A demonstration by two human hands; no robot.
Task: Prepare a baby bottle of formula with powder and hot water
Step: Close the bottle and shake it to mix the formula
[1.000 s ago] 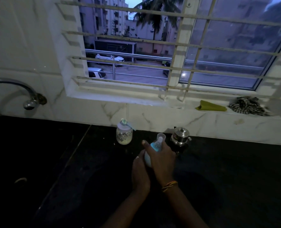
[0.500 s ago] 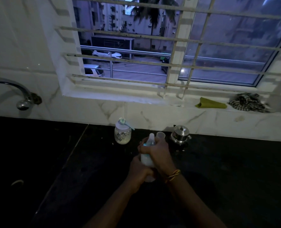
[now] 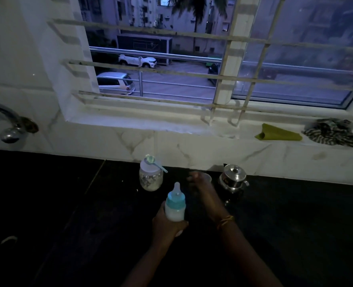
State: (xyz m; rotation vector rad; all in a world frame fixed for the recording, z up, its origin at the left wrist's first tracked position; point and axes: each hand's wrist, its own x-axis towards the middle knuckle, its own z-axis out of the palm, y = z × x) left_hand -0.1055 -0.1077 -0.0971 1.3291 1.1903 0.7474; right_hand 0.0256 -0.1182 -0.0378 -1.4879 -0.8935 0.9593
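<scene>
Dark counter (image 3: 68,204): bottle (image 3: 175,206), teat on and milky, in front of the powder jar (image 3: 150,179), left hand (image 3: 167,226) gripping its base. Right hand (image 3: 201,191) blurs near the clear cap (image 3: 208,177) right of that jar, grip unreadable. Only capping left, I'd judge.

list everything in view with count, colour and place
baby bottle: 1, blue collar, milky fill, held upright
powder jar: 1, clear, white lid, by the back wall
scoop: 1, pale green, on the jar's lid
steel pot: 1, silver, lidded, right of the jar
clear cap: 1, transparent, beside the pot, partly hidden
tap: 1, chrome, far left
green cloth: 1, green, window sill
striped cloth: 1, dark and light, sill, far right
counter: 1, black
left hand: 1, grips the bottle's lower body
right hand: 1, blurred, at the cap
</scene>
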